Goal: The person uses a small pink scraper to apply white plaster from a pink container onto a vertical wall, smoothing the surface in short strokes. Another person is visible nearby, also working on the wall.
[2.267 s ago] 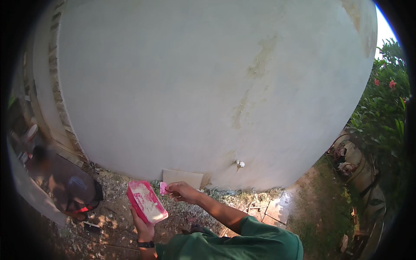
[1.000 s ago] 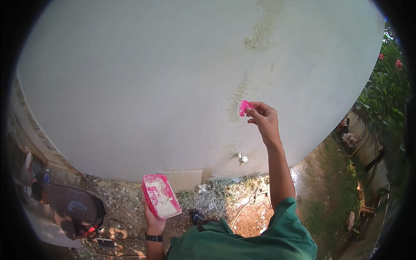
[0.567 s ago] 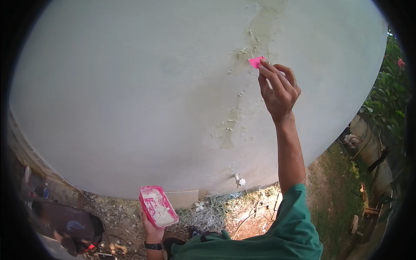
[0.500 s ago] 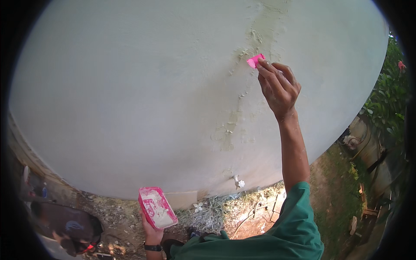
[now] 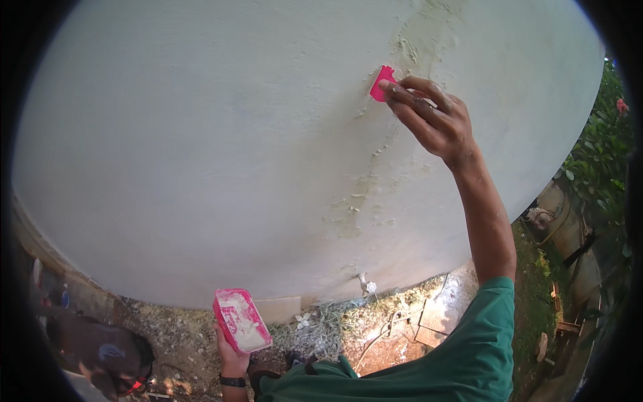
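Observation:
A small pink plastic scraper [image 5: 382,84] is pinched between the thumb and fingers of my right hand [image 5: 435,117]. Its edge is against a large white wall [image 5: 221,161], beside a greenish-grey strip of rough, ridged filler [image 5: 353,204] that runs down the surface. Low on the left, my left hand [image 5: 232,355] grips a pink rectangular tub [image 5: 219,311] from its near side. White paste [image 5: 249,331] lies inside the tub and smears its walls. Pale smudges mark my right fingers.
A white tap [image 5: 367,285] sticks out low on the wall. Another person [image 5: 94,348] in dark clothing is at the lower left. Leafy bushes [image 5: 603,147] stand on the right. A hose [image 5: 385,331] lies on the ground near a slab.
My right hand has shifted slightly right while the scraper has turned and moved a little left and up. The left hand and tub have hardly moved.

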Available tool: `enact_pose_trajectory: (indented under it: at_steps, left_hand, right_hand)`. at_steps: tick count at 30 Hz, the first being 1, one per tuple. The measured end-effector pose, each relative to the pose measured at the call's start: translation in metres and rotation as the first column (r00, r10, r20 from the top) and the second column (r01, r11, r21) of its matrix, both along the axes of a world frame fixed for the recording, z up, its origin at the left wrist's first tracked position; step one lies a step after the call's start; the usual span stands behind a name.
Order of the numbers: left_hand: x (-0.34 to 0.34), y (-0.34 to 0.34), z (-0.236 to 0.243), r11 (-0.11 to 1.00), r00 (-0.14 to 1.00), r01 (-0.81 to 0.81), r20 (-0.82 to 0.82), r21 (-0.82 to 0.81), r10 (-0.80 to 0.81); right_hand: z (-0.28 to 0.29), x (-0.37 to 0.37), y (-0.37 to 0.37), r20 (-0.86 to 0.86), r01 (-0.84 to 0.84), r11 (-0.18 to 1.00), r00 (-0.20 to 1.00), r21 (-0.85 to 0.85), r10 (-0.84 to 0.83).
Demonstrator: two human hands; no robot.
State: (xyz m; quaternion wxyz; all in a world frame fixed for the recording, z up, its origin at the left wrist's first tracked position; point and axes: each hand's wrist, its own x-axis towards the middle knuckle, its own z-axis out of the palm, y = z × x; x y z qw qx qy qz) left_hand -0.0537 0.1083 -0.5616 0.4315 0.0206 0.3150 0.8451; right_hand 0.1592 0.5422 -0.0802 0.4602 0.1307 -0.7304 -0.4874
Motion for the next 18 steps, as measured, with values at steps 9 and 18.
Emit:
enact_pose_trajectory:
  at_steps: [9, 18]
  left_hand:
    - [0.009, 0.022, 0.009, 0.998, 0.999, 0.042, -0.004, -0.048, -0.043]
    - [0.008, 0.023, 0.002, 0.998, 0.998, 0.056, -0.002, -0.023, -0.056]
  right_hand:
    - [0.019, 0.008, 0.011, 0.002, 0.108, 0.988, 0.994, 0.113, -0.109]
    - [0.009, 0.024, 0.011, -0.104, 0.125, 0.99, 0.988, 0.061, -0.118]
